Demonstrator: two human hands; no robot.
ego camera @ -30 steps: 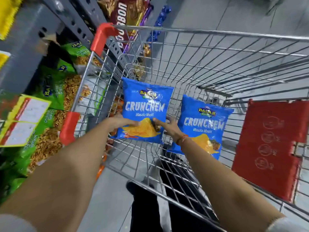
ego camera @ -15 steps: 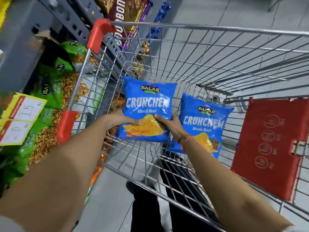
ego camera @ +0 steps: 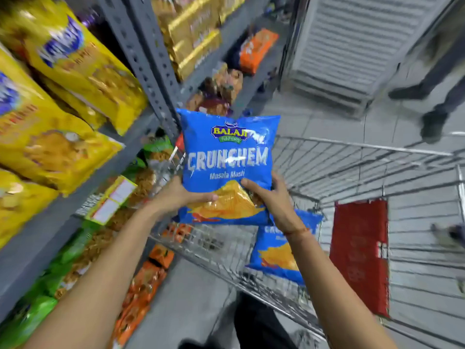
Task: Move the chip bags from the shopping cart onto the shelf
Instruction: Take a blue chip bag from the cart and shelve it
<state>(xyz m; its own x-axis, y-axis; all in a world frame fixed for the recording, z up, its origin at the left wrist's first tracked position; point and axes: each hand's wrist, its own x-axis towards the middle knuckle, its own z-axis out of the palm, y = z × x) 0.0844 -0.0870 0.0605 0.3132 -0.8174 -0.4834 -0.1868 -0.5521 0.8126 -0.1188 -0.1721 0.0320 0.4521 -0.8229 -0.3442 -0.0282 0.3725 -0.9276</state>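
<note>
Both hands [ego camera: 226,200] pinching bag [ego camera: 227,162] above cart [ego camera: 352,147] (low-corner grip); could slip, puffy foil.

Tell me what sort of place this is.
Most likely a grocery store aisle: metal shelving stacked with packaged snacks, a yellow price tag on the shelf edge, and a wire shopping cart.

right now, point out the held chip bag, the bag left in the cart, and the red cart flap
held bag [ego camera: 227,157], head view, on the printed front
cart bag [ego camera: 275,258], head view, lower front
red flap [ego camera: 359,255], head view, middle of panel
</note>
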